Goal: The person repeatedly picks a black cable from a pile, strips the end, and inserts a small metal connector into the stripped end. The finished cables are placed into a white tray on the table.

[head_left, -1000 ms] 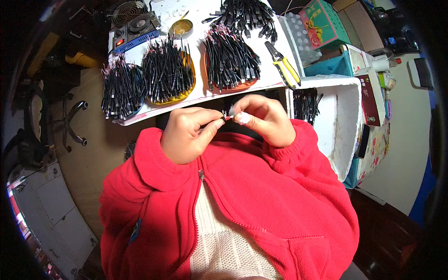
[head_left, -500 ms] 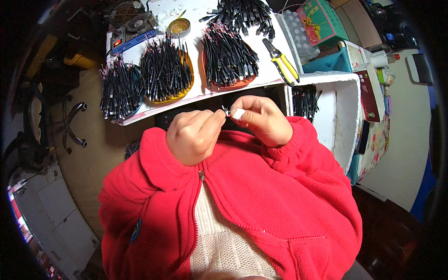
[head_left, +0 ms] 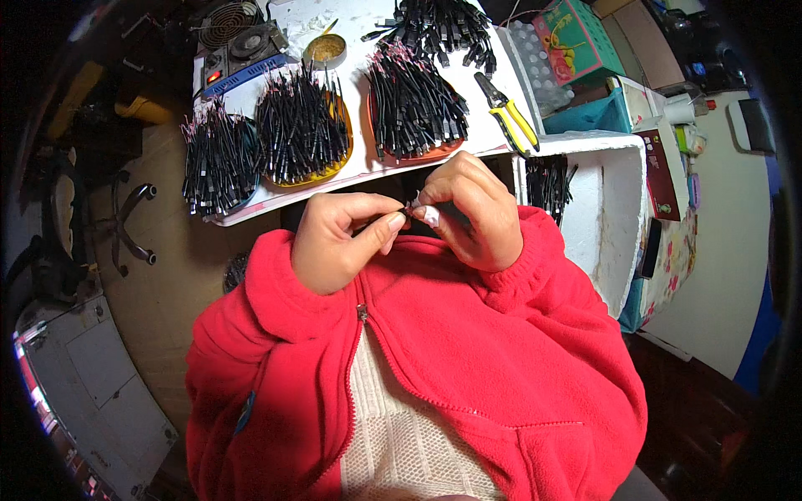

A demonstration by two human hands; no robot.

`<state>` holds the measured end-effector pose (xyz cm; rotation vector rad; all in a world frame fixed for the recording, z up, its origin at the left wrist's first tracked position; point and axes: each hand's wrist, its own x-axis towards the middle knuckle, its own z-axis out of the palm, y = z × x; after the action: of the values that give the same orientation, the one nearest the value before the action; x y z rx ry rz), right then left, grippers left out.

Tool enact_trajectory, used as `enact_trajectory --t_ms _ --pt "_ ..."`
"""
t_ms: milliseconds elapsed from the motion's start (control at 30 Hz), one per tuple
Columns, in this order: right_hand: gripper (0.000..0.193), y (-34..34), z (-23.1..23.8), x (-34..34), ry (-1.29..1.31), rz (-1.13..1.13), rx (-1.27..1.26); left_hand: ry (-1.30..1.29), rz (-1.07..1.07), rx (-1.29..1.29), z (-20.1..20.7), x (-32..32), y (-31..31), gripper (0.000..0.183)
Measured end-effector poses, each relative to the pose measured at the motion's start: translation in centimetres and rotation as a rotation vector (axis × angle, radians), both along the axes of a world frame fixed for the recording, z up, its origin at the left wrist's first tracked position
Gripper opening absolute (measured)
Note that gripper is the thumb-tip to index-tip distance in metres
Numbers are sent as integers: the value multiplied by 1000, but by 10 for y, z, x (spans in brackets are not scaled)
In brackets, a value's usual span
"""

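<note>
Above my chest, my left hand (head_left: pixel 338 238) and my right hand (head_left: pixel 476 209) meet with closed, pinching fingers. Between the fingertips shows a tiny dark cable end (head_left: pixel 408 209); most of it is hidden by the fingers. A white wrapping (head_left: pixel 431 216) covers the tip of my right thumb. Just beyond the hands, bundles of short black cables with stripped pinkish tips fill a red-orange tray (head_left: pixel 434 153) and a yellow tray (head_left: pixel 344 134). Another cable bundle (head_left: pixel 219 159) lies at the left in a bluish tray.
Yellow-handled wire strippers (head_left: pixel 511 117) lie on the white table (head_left: pixel 493 142). Further back are loose black cables (head_left: pixel 447 29), a round tin (head_left: pixel 326 50) and a blue device with a fan (head_left: pixel 242 63). A white foam box (head_left: pixel 622 192) with cables stands at the right.
My left hand has turned, so its thumb and forefinger now show, extended toward the right fingertips. My right hand has risen slightly and curled; the fingertips stay together.
</note>
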<state>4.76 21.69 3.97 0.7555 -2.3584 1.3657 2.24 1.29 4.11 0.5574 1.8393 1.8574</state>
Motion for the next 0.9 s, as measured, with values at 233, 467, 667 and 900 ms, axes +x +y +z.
enact_trajectory --t_ms 233,467,667,900 --pt "14 0 -5 1 -647 171 -488 112 -36 -32 -11 -3 -9 13" --pt "22 -3 5 -3 -133 150 -85 -518 -231 412 -24 -12 -15 11" --pt "20 -1 10 4 91 111 103 -591 -181 441 -25 -4 -13 14" --pt "23 17 13 4 174 -87 199 -539 -79 642 -22 7 -16 13"
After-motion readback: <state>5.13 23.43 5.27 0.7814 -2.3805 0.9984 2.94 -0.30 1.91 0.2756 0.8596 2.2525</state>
